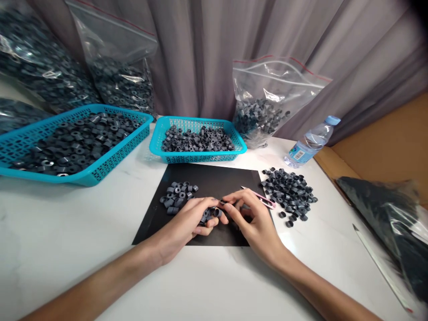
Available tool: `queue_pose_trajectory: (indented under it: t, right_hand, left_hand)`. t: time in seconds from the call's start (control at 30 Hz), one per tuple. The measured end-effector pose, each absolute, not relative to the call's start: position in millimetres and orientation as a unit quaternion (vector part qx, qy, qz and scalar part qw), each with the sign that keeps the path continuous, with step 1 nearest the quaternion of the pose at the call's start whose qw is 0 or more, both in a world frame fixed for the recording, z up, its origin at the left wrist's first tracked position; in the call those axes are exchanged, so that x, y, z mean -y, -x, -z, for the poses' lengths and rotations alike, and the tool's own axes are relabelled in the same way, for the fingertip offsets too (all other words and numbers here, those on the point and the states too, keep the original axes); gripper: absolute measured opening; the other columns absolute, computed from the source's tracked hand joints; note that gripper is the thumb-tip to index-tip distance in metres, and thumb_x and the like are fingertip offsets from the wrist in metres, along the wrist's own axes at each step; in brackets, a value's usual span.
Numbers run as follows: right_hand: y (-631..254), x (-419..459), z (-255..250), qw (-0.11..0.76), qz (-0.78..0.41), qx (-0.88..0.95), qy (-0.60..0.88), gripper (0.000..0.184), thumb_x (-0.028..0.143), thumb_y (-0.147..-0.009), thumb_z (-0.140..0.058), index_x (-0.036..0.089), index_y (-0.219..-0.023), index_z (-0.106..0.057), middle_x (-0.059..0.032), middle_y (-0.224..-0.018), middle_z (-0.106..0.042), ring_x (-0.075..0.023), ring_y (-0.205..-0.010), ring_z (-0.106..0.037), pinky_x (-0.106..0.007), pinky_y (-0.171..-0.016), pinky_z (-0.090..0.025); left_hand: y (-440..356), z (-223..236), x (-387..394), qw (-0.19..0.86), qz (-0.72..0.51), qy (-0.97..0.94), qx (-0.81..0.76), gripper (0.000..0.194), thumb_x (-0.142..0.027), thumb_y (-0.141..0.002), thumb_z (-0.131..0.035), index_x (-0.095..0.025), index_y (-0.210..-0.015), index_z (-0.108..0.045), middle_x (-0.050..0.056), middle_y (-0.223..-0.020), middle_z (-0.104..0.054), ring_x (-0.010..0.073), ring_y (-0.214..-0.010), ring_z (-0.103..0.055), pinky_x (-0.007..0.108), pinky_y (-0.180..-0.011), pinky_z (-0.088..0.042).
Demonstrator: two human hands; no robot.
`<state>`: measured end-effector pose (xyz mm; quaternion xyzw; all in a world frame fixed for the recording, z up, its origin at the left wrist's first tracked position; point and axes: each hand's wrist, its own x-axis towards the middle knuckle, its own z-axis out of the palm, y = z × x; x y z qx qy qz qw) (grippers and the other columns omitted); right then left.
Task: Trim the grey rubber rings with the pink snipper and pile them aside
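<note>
Forearms (110, 276) slant up from the lower corners of the head view and meet over a black mat (220, 176), wrists low above the white table (50, 223). The left hand (190, 216) is cupped, thumb along the top and fingers curled underneath, holding several short dark tubes (210, 214) in the palm. Its thumb tip reaches toward the right hand (252, 216), which arches in from the other side, thumb and forefinger pinching a small dark ring (222, 202) where the two hands meet. The right hand's other fingers fold under, partly hidden.

A loose heap of tubes (177, 196) lies on the mat just beyond the left hand. Pink-handled snips (267, 201) lie at the mat's right edge, near the right knuckles, beside a pile of dark rings (290, 191). Behind the mat stands a blue basket (197, 157) holding more tubes.
</note>
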<state>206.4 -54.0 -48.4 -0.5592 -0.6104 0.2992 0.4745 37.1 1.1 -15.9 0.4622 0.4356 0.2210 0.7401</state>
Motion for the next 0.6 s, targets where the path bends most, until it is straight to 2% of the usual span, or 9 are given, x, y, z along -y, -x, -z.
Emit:
queue_pose_trajectory:
  t: [0.2, 0.4, 0.6]
  right_hand:
    - [-206.3, 54.5, 48.0, 0.484, -0.323, 0.596, 0.553, 0.018, 0.039, -0.097, -0.058, 0.023, -0.098, -0.067, -0.0043, -0.092, -0.061, -0.0162, -0.080, -0.058, -0.026, -0.060, -0.049]
    - [-207.1, 54.3, 45.0, 0.500, -0.367, 0.568, 0.541, 0.022, 0.042, -0.095, -0.060, 0.022, -0.096, -0.068, -0.0033, -0.088, -0.060, -0.0141, -0.071, -0.054, -0.024, -0.052, -0.044]
    - [-208.5, 51.6, 48.4, 0.515, -0.402, 0.545, 0.525, 0.024, 0.044, -0.093, -0.062, 0.022, -0.100, -0.069, -0.0010, -0.084, -0.059, -0.0103, -0.060, -0.048, -0.023, -0.049, -0.040]
  left_hand:
    - [-36.1, 15.3, -0.9, 0.745, -0.209, -0.481, -0.413, 0.028, -0.038, -0.090, -0.051, -0.014, -0.080, -0.061, -0.001, -0.071, -0.052, 0.0066, -0.053, -0.024, 0.027, -0.051, -0.013]
    - [-37.3, 12.2, -1.7, 0.761, -0.221, -0.452, -0.410, 0.023, -0.034, -0.086, -0.057, -0.014, -0.076, -0.061, -0.001, -0.069, -0.051, 0.0065, -0.054, -0.026, 0.026, -0.050, -0.013]
    - [-37.4, 14.7, -2.6, 0.789, -0.220, -0.430, -0.380, 0.022, -0.032, -0.089, -0.059, -0.013, -0.078, -0.061, 0.000, -0.073, -0.053, 0.0049, -0.054, -0.028, 0.024, -0.048, -0.012]
